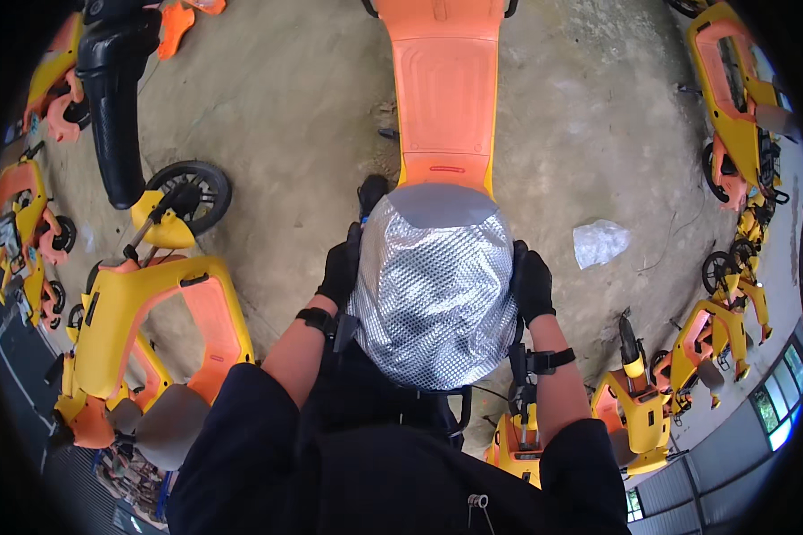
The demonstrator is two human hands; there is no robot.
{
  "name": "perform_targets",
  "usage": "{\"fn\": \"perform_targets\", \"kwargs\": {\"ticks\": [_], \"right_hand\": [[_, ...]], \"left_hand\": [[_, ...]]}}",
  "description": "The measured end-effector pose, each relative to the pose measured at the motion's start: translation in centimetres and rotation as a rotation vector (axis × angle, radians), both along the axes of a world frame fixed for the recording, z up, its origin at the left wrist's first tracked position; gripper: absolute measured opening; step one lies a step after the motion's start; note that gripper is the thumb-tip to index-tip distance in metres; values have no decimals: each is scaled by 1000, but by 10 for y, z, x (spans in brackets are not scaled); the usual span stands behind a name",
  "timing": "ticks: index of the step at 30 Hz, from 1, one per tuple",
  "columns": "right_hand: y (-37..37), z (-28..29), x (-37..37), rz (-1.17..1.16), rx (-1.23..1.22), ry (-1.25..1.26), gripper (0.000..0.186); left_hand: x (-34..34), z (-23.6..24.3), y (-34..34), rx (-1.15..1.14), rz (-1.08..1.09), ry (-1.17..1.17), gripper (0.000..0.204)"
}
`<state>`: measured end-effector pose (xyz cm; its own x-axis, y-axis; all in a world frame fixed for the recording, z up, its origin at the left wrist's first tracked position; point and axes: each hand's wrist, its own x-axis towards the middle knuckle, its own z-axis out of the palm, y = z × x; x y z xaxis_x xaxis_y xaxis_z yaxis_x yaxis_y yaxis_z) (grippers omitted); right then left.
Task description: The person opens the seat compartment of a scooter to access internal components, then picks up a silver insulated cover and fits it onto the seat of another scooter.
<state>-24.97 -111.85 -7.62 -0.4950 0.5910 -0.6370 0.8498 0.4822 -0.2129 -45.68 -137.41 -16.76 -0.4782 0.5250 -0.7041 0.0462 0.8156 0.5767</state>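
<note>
A silver, perforated seat cover [433, 294] lies over the seat of the scooter in front of me. It is wrinkled across its middle and stretched over most of the seat. The grey front part of the seat [443, 207] shows beyond its far edge. At the cover's left rim is my left hand [340, 267] in a black glove, its fingers curled round the edge. My right hand [533, 281], gloved in black too, grips the opposite rim. The fingertips of both hands are partly hidden at the cover's sides.
The scooter's orange footboard [443, 98] runs away from me. Close on the left stands a yellow scooter [107, 330], with a black handlebar grip [116, 116] above it. More scooters [732, 107] line the right side. Crumpled clear plastic [600, 243] lies on the concrete floor.
</note>
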Motion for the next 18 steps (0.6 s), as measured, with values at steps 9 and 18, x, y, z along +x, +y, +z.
{"fn": "perform_targets", "kwargs": {"ticks": [9,18], "right_hand": [[7,-27,11,-176,-71,50,35],[-1,-18,6,-159,-33,4,32]], "left_hand": [[11,14,5,-95,244,-286,38],[18,10,6,99,271,-57,49]]}}
